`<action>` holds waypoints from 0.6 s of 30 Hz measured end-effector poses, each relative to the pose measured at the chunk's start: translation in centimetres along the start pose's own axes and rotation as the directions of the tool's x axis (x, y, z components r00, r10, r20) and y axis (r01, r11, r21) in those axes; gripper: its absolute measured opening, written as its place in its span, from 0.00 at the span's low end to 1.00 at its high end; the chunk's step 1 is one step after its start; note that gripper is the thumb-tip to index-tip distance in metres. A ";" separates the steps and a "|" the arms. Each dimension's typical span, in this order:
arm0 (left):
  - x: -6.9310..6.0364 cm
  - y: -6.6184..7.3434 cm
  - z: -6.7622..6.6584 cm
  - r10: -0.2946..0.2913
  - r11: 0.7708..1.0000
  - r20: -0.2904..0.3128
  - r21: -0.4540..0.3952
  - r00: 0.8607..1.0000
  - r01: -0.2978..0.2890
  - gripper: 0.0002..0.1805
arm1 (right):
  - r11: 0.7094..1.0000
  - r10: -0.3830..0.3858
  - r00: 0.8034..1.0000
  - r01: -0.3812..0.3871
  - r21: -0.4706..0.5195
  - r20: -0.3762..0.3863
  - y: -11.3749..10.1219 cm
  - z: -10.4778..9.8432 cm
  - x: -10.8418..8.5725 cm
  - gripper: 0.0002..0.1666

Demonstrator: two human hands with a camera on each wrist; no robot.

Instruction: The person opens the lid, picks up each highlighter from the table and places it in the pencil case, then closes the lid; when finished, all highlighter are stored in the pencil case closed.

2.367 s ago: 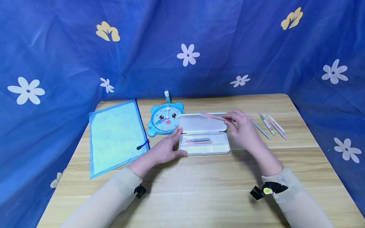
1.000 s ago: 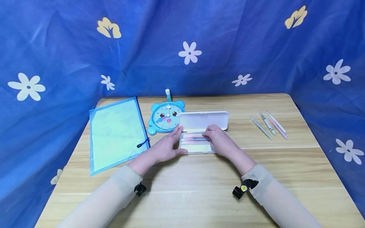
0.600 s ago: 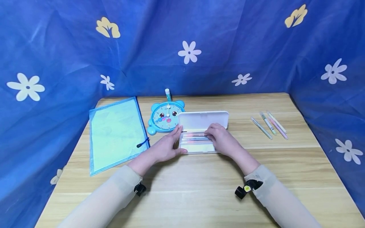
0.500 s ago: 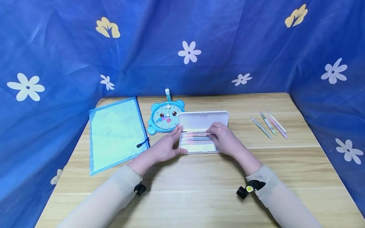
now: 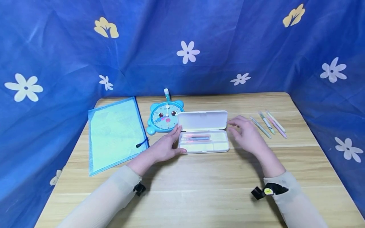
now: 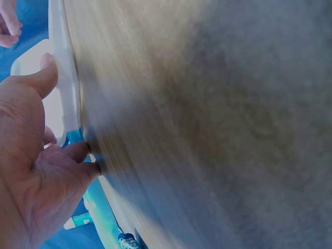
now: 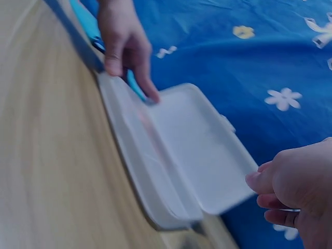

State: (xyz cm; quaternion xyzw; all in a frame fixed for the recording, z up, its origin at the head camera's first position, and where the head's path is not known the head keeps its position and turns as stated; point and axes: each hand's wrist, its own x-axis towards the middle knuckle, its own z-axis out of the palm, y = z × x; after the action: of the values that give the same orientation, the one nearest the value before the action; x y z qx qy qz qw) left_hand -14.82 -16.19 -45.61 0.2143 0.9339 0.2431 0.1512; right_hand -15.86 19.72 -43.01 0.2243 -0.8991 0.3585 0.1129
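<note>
A white pencil case (image 5: pixel 220 146) lies with its lid (image 5: pixel 202 121) raised, and several pens (image 5: pixel 196 138) are in its rear compartment. My left hand (image 5: pixel 163 148) grips the left end of the case, thumb at the front edge and fingers toward the hinge. In the left wrist view this hand (image 6: pixel 31 150) is beside the white case wall. My right hand (image 5: pixel 247 134) is just right of the lid, fingers loosely bent and holding nothing. The right wrist view has my right hand (image 7: pixel 298 187) near the lid's outer corner; whether they touch I cannot tell.
A blue clock toy (image 5: pixel 166 117) stands behind the case's left end, with a white-capped tube (image 5: pixel 167 94) behind it. A light blue mesh folder (image 5: pixel 117 136) lies at the left. Several pens (image 5: pixel 267 123) lie at the right, below the blue flowered cloth (image 5: pixel 214 38).
My right hand carried a pinkish pen into the case, released it and moved out to the right. The pens inside are more in view. My left hand has stayed at the case's left end.
</note>
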 end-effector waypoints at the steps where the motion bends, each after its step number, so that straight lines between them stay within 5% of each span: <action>1: 0.0 0.0 0.0 0.001 1.000 -0.001 0.002 1.000 -0.001 0.60 | 1.000 0.007 1.000 -0.007 -0.006 -0.019 0.4 -0.4 -0.2 0.15; 8: 0.0 -0.1 0.0 0.007 1.000 -0.005 0.007 1.000 -0.007 0.60 | 0.999 0.030 0.991 -0.034 -0.034 -0.128 3.0 -3.1 -1.5 0.14; 18: 0.0 -0.1 0.1 0.013 1.000 -0.007 0.005 1.000 -0.013 0.60 | 0.963 0.228 0.964 -0.245 -0.114 -0.139 7.4 -5.3 -4.2 0.14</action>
State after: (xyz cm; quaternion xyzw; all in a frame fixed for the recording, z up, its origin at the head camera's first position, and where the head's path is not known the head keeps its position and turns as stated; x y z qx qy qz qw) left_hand -14.80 -16.23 -45.69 0.2197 0.9337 0.2423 0.1457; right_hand -15.58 29.51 -45.15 0.0845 -0.9322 0.3232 0.1396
